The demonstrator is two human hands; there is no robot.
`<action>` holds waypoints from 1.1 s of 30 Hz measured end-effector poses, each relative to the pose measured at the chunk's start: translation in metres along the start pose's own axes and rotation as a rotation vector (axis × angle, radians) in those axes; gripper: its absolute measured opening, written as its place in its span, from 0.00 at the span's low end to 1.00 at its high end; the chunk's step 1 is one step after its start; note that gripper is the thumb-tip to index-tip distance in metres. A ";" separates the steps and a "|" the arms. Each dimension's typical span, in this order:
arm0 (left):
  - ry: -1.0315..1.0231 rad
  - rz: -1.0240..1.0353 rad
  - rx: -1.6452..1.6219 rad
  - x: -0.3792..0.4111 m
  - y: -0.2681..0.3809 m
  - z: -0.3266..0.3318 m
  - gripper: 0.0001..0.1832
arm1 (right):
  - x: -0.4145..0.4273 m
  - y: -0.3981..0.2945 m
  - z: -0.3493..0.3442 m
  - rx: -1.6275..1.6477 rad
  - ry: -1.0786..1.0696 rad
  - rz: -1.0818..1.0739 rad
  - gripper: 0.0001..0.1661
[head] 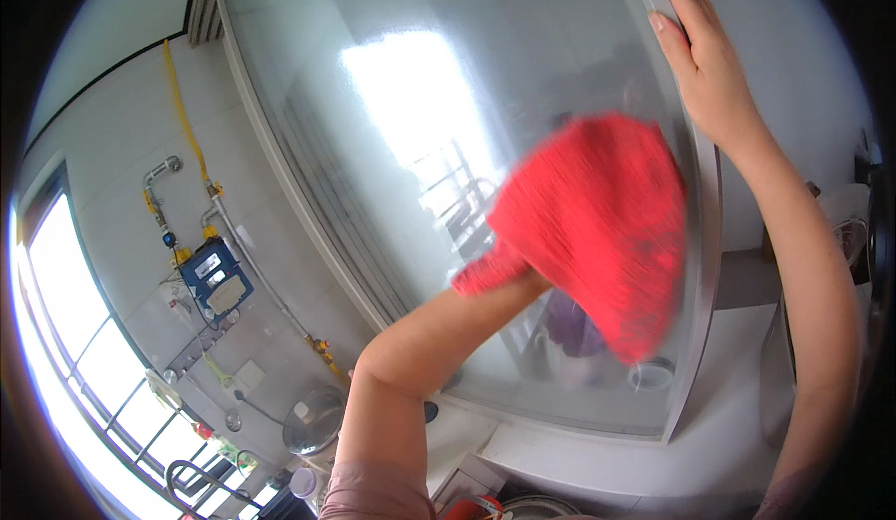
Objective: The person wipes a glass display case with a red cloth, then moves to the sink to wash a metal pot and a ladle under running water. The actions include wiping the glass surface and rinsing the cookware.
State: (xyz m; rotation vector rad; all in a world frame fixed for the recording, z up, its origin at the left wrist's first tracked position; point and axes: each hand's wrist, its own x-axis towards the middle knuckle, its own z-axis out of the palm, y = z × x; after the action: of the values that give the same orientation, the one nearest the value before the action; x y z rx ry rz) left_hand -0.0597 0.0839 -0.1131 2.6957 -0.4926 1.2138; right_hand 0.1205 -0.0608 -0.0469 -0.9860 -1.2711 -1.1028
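A red cloth [595, 219] covers my left hand [537, 280], whose fingers are hidden beneath it. The cloth lies against a framed glass sliding panel [392, 191] and looks blurred. Higher up at the right, my right hand [714, 65] grips the panel's pale side frame [708, 191], with the thumb on the near face. Bright window light reflects in the glass. Near the panel's lower right corner a round pale object [651, 374] shows in or through the glass.
Left of the panel, a blue gas meter [215, 278] and a yellow pipe [183, 110] hang on the tiled wall. A barred window [91, 324], a faucet [203, 474] and a glass pot lid [315, 418] are at lower left. A white ledge [581, 460] runs below the panel.
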 end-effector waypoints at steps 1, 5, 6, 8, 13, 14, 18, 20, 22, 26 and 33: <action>-0.042 -0.008 -0.097 -0.001 0.000 0.007 0.35 | -0.001 0.010 0.001 -0.001 -0.008 0.030 0.31; -0.095 -0.113 0.038 0.028 0.018 -0.006 0.28 | 0.000 0.022 0.011 -0.113 0.172 -0.195 0.30; -0.072 -0.249 0.071 0.038 0.008 -0.013 0.24 | -0.001 0.023 0.012 -0.112 0.165 -0.180 0.29; 0.328 -0.299 -0.358 0.037 -0.021 -0.043 0.16 | -0.001 0.020 0.012 -0.083 0.171 -0.140 0.29; 0.540 0.190 0.495 0.063 -0.101 -0.187 0.21 | 0.003 0.015 0.007 -0.154 0.128 -0.125 0.29; 0.639 0.066 0.650 0.063 -0.109 -0.210 0.23 | 0.003 0.012 0.011 -0.136 0.132 -0.114 0.30; 0.762 -0.431 0.832 0.089 -0.099 -0.225 0.25 | -0.003 0.010 0.014 -0.120 0.117 -0.045 0.35; 0.704 -0.510 0.851 0.117 -0.083 -0.210 0.26 | -0.002 0.007 0.013 -0.077 0.109 0.030 0.36; 0.605 -0.568 0.846 0.144 -0.067 -0.185 0.27 | -0.001 0.007 0.011 -0.103 0.079 0.063 0.36; 0.324 -0.700 0.766 0.182 -0.037 -0.125 0.29 | -0.005 0.009 0.012 -0.140 0.064 0.041 0.35; 0.392 -0.258 0.463 0.196 0.058 -0.014 0.25 | 0.003 0.007 -0.016 -0.278 -0.008 -0.008 0.35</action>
State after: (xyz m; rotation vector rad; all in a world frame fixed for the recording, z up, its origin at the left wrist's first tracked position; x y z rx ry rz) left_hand 0.0315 -0.0128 0.0428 2.6287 0.2092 1.8956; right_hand 0.1307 -0.0754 -0.0452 -1.1925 -1.1477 -1.3072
